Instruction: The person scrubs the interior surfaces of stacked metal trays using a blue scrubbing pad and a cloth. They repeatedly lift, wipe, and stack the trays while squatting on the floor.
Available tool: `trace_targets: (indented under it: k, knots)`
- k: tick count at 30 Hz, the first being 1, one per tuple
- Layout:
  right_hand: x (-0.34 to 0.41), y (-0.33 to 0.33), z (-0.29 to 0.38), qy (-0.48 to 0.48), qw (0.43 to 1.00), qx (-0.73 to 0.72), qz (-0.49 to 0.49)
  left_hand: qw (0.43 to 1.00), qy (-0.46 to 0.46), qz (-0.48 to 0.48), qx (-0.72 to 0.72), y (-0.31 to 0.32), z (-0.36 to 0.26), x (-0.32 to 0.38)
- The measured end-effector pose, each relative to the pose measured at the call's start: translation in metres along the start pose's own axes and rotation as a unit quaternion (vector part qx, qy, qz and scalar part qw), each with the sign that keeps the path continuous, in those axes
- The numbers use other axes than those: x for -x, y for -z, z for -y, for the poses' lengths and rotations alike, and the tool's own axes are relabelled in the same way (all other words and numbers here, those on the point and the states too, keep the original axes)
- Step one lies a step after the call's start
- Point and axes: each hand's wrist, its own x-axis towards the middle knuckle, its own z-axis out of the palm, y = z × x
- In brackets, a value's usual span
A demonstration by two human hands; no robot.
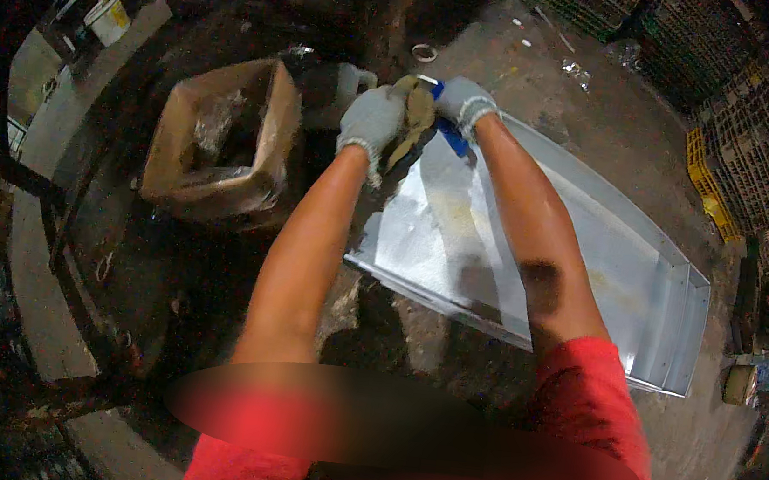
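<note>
My left hand (373, 118), in a white knit work glove, is closed on a tan, strap-like piece (419, 111) that hangs from it. My right hand (464, 101), gloved alike, is beside it at the far end of a large grey metal tray or panel with raised edges (602, 242). Its fingers are around a blue object (453, 139), perhaps a tool handle; a pale metallic part shows between the two hands. The exact kind of either object cannot be made out. Light falls brightly on the near part of the metal surface.
An open cardboard box (162, 146) with clear plastic inside stands left of my left hand. A roll of tape or ring (424, 52) lies beyond the hands. Stacked plastic crates (692, 54) and a yellow crate (710, 186) stand at the right. A white bucket (108, 18) is at the far left.
</note>
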Motion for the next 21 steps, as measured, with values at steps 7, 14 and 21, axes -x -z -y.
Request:
trace_targets:
  k: [7, 14, 21]
  knots:
    - [0.116, -0.054, 0.055, 0.203, 0.956, -0.143, 0.154, 0.999, -0.009, -0.007, 0.032, 0.006, -0.005, 0.008]
    - [0.160, 0.058, -0.006, -0.038, 0.931, -0.316, 0.179, 0.999, 0.030, -0.029, -0.016, 0.025, -0.029, 0.026]
    - [0.263, -0.062, 0.024, 0.183, 0.958, -0.048, 0.214, 0.998, -0.051, -0.030, -0.003, 0.027, -0.037, 0.038]
